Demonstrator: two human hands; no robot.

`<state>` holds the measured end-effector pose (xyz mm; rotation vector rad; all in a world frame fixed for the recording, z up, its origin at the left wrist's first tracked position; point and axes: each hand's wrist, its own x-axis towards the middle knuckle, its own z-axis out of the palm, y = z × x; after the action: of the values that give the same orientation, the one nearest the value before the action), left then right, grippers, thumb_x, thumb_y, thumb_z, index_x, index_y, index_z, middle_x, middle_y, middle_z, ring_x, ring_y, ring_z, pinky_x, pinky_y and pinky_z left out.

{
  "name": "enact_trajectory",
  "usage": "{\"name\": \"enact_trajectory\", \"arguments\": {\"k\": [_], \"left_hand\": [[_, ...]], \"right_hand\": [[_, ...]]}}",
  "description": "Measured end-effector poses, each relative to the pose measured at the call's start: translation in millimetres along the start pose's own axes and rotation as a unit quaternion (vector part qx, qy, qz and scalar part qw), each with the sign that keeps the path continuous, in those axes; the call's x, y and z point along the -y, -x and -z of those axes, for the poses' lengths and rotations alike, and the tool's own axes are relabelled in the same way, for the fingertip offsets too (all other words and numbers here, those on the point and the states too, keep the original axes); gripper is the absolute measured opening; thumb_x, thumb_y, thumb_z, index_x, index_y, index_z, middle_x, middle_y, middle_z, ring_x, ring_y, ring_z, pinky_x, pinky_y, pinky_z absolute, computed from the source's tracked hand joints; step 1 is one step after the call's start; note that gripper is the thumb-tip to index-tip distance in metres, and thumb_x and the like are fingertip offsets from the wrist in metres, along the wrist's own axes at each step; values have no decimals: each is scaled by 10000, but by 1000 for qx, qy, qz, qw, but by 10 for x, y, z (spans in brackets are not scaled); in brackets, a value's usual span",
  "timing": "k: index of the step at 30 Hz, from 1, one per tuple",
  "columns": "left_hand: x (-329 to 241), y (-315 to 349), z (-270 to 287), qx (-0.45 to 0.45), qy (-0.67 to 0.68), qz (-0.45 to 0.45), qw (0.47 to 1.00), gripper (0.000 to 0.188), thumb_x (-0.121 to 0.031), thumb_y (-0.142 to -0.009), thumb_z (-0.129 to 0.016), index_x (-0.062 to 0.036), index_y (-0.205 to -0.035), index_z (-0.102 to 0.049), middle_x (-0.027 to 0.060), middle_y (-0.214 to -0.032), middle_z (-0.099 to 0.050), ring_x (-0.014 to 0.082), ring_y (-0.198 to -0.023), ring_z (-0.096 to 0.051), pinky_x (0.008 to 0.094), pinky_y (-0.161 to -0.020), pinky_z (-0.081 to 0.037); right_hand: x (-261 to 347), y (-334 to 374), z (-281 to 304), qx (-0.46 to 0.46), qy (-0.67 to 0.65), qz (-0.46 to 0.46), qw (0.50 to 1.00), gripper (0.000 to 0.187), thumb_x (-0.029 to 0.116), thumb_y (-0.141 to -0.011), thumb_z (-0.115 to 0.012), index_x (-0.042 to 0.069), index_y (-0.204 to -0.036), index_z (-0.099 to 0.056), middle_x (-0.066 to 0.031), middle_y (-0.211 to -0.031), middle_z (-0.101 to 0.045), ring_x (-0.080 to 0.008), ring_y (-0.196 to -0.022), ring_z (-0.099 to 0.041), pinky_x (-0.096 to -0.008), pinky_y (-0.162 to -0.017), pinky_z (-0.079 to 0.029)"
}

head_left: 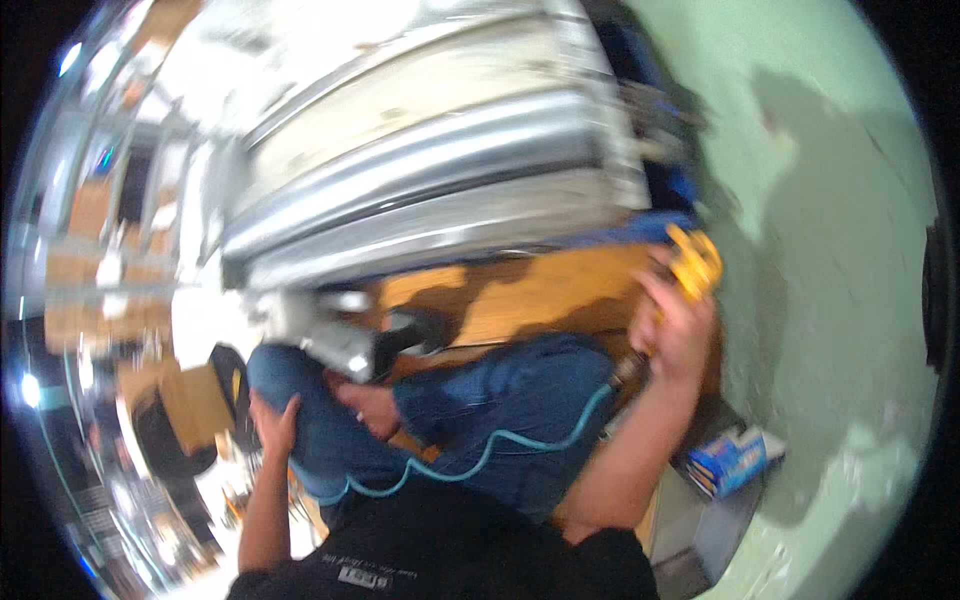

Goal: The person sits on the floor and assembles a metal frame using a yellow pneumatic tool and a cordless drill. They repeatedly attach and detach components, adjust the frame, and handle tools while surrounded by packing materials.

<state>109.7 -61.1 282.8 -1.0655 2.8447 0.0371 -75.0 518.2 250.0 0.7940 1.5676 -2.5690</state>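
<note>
My right hand [672,325] is wrapped around a yellow air blow gun [697,262], raised at the right beside the green wall. From the gun's lower end a teal coiled air hose [490,445] runs down and left across my lap. My left hand [275,420] rests on my bent knee [290,385] in blue jeans, thumb apart from the fingers, holding nothing. Ahead of me stands a large machine with a shiny metal roller [430,165] spanning its front. Motion blur softens the gun and the machine.
A green wall [820,300] closes in the right side. Wooden boards [510,295] lie under the machine's front edge. A grey motor-like metal part [340,345] sits by my left knee. A blue box [730,460] is at the lower right. Shelving with cardboard boxes [100,315] stands left.
</note>
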Motion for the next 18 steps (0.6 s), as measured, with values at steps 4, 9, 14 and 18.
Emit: {"name": "enact_trajectory", "arguments": {"k": [4,9,14,18], "left_hand": [[390,-145,165,-43,104,13,994,940,-459,-850,-744,72,-1483,-297,317,-1446,-397,443,-1370,-385,471,-1168,-295],[802,-282,186,-126,98,-52,986,813,-358,-856,-776,40,-1452,-392,266,-1410,-472,407,-1322,-450,465,-1147,-326],[1371,-351,-10,-146,29,-137,979,767,-330,-909,-721,49,-1481,-376,259,-1484,-425,409,-1390,-381,479,-1185,-263],[1457,-514,-97,-151,-21,-132,979,785,-426,-935,-671,66,-1474,-384,268,-1487,-428,423,-1387,-382,513,-1178,-271]], "right_hand": [[-737,644,-190,-108,-16,-65,992,279,97,-970,-615,52,-1238,-554,-83,-944,-635,-97,-387,-461,-273,-325,-408],[-1235,1368,-167,-79,29,-61,995,290,86,-966,-649,58,-1221,-515,-65,-938,-604,-101,-421,-498,-278,-356,-443],[-1087,1416,-259,-68,-2,-1,998,353,42,-954,-634,53,-1271,-478,-51,-956,-601,-113,-437,-514,-268,-373,-451],[-823,1105,-433,-74,41,13,996,350,-17,-897,-604,25,-1226,-493,-46,-939,-566,-106,-569,-551,-247,-465,-476]]}}
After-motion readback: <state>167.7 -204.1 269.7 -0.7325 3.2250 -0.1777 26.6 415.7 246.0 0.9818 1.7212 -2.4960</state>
